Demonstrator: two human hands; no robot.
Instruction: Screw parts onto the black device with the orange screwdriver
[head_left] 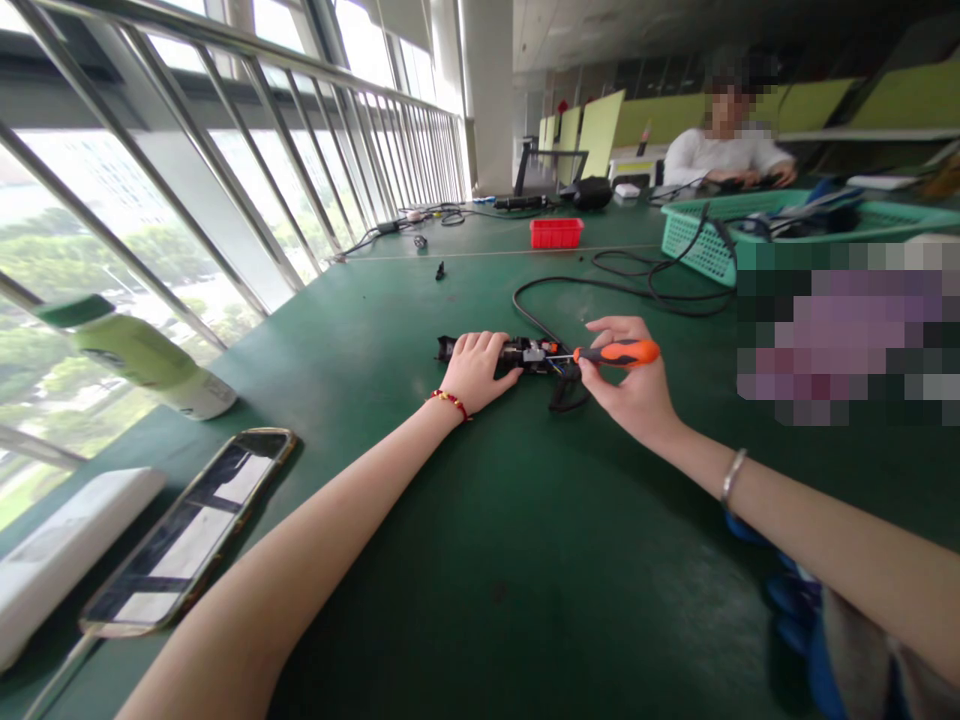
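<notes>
On the green table lies a black device [534, 354], roughly tube-shaped, with its inner parts and small wires exposed on the right side. My left hand [478, 368] is wrapped over its left part and presses it to the table. In my right hand [628, 385] is a screwdriver [621, 353] with an orange and black handle, held nearly level. Its thin shaft points left and its tip meets the exposed inner part of the device; the exact contact is too small to make out. A black cable [551, 283] runs from the device toward the back right.
A small red bin [556, 233] and a green basket [697, 240] of items stand farther back. To the left are a phone [196, 530], a white box-like object [71, 545] and a tilted bottle [142, 360] by the railing. A person [724, 150] sits across the table.
</notes>
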